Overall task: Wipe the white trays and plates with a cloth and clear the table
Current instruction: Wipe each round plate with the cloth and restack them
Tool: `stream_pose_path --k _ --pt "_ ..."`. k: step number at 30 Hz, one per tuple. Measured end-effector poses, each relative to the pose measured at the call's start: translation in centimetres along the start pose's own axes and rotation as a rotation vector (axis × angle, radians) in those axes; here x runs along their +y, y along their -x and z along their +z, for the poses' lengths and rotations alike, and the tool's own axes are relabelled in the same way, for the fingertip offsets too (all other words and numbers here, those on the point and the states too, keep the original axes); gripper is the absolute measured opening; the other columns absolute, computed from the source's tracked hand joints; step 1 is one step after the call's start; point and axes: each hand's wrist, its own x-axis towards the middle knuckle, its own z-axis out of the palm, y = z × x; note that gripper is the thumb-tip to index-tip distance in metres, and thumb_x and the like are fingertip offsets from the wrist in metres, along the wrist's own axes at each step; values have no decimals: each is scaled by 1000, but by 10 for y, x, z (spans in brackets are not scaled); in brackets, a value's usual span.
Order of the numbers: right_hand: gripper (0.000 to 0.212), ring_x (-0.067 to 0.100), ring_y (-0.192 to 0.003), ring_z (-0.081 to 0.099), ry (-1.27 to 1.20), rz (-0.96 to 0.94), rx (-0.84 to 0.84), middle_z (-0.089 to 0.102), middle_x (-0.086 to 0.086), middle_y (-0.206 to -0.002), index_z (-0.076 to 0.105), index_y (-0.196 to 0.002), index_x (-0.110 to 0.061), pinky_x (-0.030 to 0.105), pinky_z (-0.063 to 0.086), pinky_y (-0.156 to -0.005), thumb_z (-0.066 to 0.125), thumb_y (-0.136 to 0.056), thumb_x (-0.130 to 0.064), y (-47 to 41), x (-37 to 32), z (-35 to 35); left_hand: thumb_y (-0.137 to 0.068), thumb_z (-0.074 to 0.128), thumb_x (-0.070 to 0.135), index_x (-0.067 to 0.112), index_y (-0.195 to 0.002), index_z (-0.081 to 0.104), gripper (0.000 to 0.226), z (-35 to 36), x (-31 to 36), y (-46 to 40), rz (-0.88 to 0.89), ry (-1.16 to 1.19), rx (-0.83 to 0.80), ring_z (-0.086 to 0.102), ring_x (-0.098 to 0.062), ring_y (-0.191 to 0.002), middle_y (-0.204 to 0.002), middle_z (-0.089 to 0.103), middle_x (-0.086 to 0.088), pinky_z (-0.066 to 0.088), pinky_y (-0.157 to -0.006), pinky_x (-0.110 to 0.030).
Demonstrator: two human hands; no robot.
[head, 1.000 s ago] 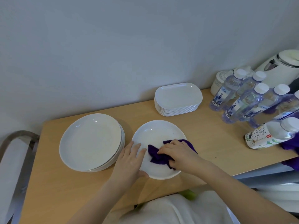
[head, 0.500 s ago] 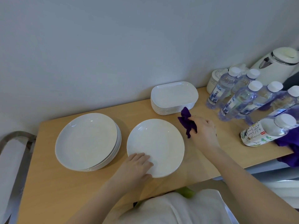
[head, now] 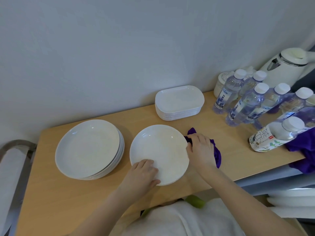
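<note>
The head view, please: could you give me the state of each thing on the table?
Single plate: flat on table, both hands at its rim.
Left hand: resting on plate's near rim.
Right hand: gripping purple cloth beside plate.
Plate stack: stacked, untouched.
Tray stack: stacked by wall.
Water bottles: upright, capped.
Kettle: lid closed.

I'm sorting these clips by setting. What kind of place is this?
Probably a pantry or tea corner, not a full kitchen: a light wooden table against a plain wall holds stacked round white plates, stacked white rectangular trays, clear bottled water and a white electric kettle.
</note>
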Motion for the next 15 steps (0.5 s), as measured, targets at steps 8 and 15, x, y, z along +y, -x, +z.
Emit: stream_pose_path --k 8,15 --pt "61 26 -136 23 46 -132 -227 11 8 -154 16 -148 -11 28 26 -109 47 -96 -17 17 -10 22 -69 76 52 24 -104 71 46 4 -2 10 12 19 -75 60 -28 -115 -124 63 -11 51 -93 -38" --pt "49 30 -134 19 186 -174 -255 -1 10 -156 40 -134 -16 36 37 -100 45 -88 -1 24 -10 25 -50 92 37 29 -85 75 39 11 1 14 17 48 44 71 -21 -92 -101 73 -6 58 -74 -30"
